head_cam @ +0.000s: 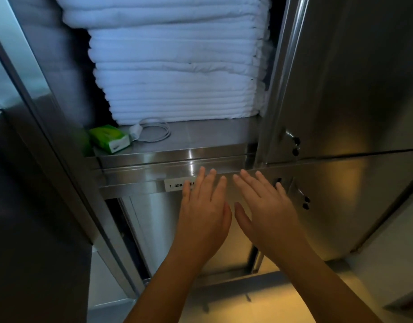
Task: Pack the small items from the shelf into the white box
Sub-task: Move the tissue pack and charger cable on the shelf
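left hand (204, 209), right hand (268, 206), flat, fingers straight

Dim overall. Cool bluish cast on stack of folded white towels (177, 66); warm yellow light on floor (247, 306), lower right. Specular streak on stainless steel shelf lip (191, 157). Left third in deep shadow. Edges bowed by wide angle. Green tissue pack (108, 137) soft.

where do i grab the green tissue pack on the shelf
Probably pinch the green tissue pack across its long sides near the white end, coming from the open front: it lies flat at the shelf edge, that end facing out.
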Tool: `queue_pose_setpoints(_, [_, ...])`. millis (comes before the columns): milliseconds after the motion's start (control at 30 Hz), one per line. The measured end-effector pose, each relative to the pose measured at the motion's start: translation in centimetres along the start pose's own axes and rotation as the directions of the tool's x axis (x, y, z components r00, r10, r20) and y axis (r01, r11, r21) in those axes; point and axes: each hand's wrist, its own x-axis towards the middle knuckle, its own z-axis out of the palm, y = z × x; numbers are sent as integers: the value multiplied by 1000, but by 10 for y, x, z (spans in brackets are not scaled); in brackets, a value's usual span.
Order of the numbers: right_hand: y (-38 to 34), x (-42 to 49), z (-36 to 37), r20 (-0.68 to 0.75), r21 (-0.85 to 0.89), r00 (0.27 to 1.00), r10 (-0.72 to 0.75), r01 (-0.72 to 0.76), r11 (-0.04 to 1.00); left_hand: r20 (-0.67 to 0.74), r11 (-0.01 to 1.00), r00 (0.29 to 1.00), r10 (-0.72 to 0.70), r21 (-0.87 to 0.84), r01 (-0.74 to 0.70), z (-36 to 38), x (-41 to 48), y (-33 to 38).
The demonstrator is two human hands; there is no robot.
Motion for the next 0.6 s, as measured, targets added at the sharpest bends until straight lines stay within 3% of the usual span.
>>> queue_pose_setpoints(600, [-15,114,105,47,188,980,-192,180,966,30,963,971,-235,144,229,42,52,-105])
